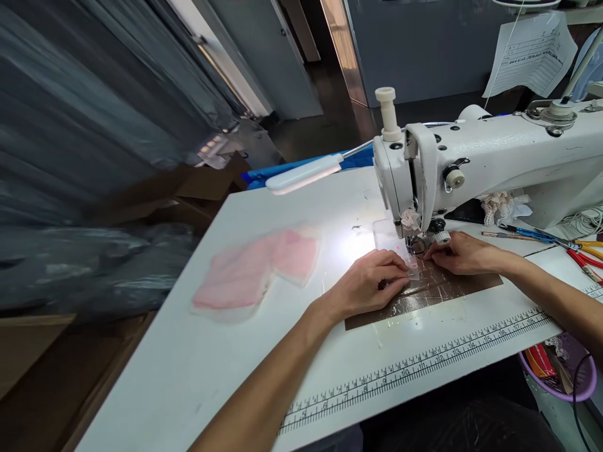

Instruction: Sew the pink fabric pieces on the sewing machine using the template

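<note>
A white sewing machine point(471, 150) stands at the right of the table. Just left of its presser foot point(415, 245), my left hand point(377, 279) lies with bent fingers, the tips pinching the edge of a small sheer piece point(414, 269) with pinkish spots. My right hand point(459, 254) is on the other side of the foot, thumb and fingers pressed together close to the needle; what they hold is hidden. Both hands rest over a brown, shiny plate point(443, 289) on the table. A sheer pink fabric piece point(254, 270) lies flat to the left.
A white lamp point(306, 174) on a flexible neck lights the table. Printed along the front edge is a ruler scale point(414, 370). Scissors point(572, 243) and other tools lie at the right. Below hangs a purple basket point(586, 392); cardboard boxes point(207, 185) stand left.
</note>
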A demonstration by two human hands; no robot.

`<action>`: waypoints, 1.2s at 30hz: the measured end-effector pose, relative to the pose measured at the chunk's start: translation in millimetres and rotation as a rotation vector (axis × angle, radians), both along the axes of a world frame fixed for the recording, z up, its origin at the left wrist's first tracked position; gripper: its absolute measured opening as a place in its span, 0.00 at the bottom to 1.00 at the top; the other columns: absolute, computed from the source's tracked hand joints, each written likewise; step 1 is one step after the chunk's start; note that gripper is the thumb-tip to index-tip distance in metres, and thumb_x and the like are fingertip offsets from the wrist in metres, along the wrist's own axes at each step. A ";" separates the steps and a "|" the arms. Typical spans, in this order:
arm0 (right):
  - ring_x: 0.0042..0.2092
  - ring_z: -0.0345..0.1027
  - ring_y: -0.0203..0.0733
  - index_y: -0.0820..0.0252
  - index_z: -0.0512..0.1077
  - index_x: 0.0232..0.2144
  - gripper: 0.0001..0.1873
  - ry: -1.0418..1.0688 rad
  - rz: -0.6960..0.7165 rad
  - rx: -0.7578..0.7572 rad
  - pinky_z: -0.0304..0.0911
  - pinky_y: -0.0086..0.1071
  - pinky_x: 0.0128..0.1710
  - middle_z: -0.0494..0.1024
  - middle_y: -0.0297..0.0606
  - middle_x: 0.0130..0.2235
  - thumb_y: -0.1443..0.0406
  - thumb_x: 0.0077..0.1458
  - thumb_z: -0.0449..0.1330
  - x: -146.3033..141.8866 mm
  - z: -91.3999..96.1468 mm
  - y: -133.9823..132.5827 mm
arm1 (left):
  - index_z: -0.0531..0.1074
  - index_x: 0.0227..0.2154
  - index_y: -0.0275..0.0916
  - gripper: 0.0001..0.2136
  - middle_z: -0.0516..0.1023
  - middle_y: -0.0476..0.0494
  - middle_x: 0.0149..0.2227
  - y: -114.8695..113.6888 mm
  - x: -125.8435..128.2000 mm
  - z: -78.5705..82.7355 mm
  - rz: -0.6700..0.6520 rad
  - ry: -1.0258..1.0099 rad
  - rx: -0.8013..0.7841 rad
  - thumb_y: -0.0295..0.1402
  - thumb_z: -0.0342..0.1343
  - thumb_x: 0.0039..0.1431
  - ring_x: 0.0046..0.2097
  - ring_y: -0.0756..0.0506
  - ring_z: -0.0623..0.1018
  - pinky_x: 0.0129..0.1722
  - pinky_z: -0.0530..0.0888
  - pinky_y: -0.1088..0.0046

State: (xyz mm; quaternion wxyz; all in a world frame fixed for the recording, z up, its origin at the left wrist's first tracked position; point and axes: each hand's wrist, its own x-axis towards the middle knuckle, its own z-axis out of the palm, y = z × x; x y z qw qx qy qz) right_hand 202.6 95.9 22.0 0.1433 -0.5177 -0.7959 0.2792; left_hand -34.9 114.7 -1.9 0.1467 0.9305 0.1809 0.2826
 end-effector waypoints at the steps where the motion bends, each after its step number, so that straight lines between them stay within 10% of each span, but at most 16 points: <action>1: 0.25 0.64 0.34 0.59 0.80 0.33 0.13 -0.021 -0.013 0.013 0.57 0.27 0.26 0.74 0.32 0.24 0.70 0.56 0.55 -1.1 0.0 2.3 | 0.78 0.30 0.38 0.11 0.80 0.43 0.35 -1.3 1.4 0.1 0.014 -0.019 0.022 0.30 0.52 0.65 0.35 0.49 0.78 0.35 0.78 0.68; 5: 0.32 0.68 0.39 0.61 0.79 0.37 0.12 -0.069 -0.119 0.135 0.59 0.31 0.31 0.79 0.40 0.34 0.67 0.58 0.54 -5.7 -14.4 -0.7 | 0.76 0.29 0.38 0.11 0.81 0.44 0.34 -4.7 5.9 -2.7 0.019 -0.039 0.155 0.28 0.51 0.64 0.34 0.49 0.78 0.33 0.77 0.69; 12: 0.34 0.69 0.40 0.47 0.75 0.54 0.20 -0.113 0.088 0.322 0.59 0.31 0.31 0.78 0.38 0.44 0.64 0.62 0.54 -1.3 -31.4 -12.1 | 0.77 0.28 0.39 0.13 0.82 0.46 0.32 -2.8 6.7 -5.0 -0.014 0.049 0.264 0.27 0.50 0.64 0.31 0.50 0.79 0.28 0.73 0.70; 36: 0.34 0.66 0.38 0.49 0.76 0.51 0.18 -0.252 0.182 0.443 0.61 0.30 0.32 0.76 0.41 0.45 0.66 0.62 0.54 -3.3 -30.1 -16.0 | 0.77 0.31 0.37 0.11 0.81 0.45 0.33 -9.3 6.9 3.6 -0.016 0.125 0.309 0.29 0.49 0.63 0.28 0.48 0.75 0.29 0.70 0.68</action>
